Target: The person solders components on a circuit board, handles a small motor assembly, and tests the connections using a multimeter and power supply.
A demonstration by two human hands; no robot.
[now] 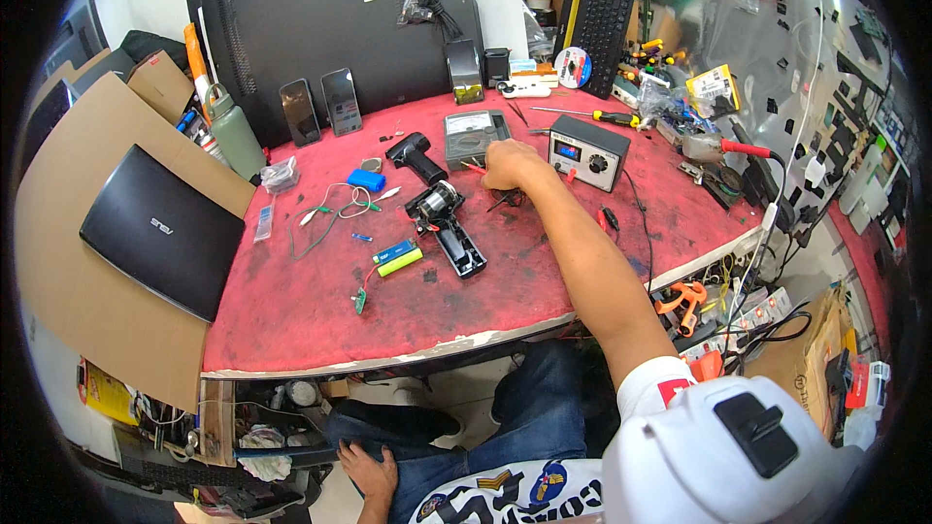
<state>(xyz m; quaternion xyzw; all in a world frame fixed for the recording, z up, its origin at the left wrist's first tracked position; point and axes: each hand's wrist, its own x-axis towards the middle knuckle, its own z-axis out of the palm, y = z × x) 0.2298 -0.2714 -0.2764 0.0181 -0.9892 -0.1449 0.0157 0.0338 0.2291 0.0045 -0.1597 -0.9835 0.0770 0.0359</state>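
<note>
My right hand reaches over the red-topped bench, with its fingers closed around a red test probe. The hand is beside a grey analog multimeter and left of a black bench power supply. Just left of it lies a handheld tool in parts: a black curved housing, an exposed motor and an open handle shell. A blue battery cell and a green one lie near the handle, wired to a small circuit board. My left hand rests open on my thigh.
Alligator-clip leads and a blue battery pack lie left of the tool. Two phones lean on a large black panel. A yellow-black screwdriver lies behind the supply. A black laptop rests on cardboard at left.
</note>
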